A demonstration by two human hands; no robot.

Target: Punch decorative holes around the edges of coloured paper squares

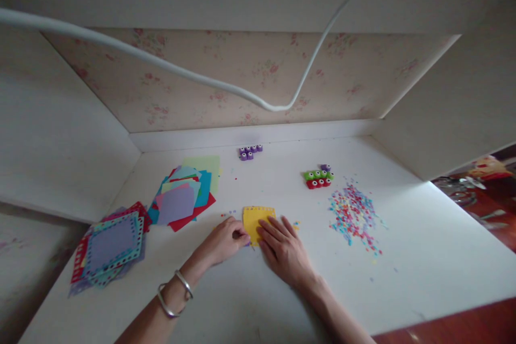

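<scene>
A yellow paper square (251, 221) with small notches punched along its top edge lies on the white table. My right hand (284, 250) rests flat on its right part, fingers spread. At the paper's lower left corner is my left hand (226, 239), thumb and fingers closed; a bit of purple (246, 244) shows beneath the fingertips, mostly hidden. Tiny paper bits (297, 224) lie on both sides of the yellow paper.
Plain coloured papers (177, 205) lie left, with a pile of punched-edge papers (113, 244) nearer. Purple punches (250, 151) stand at the back, green and red punches (318, 179) at right. Confetti (355, 212) spreads beyond them. A white cable (226, 86) hangs in front.
</scene>
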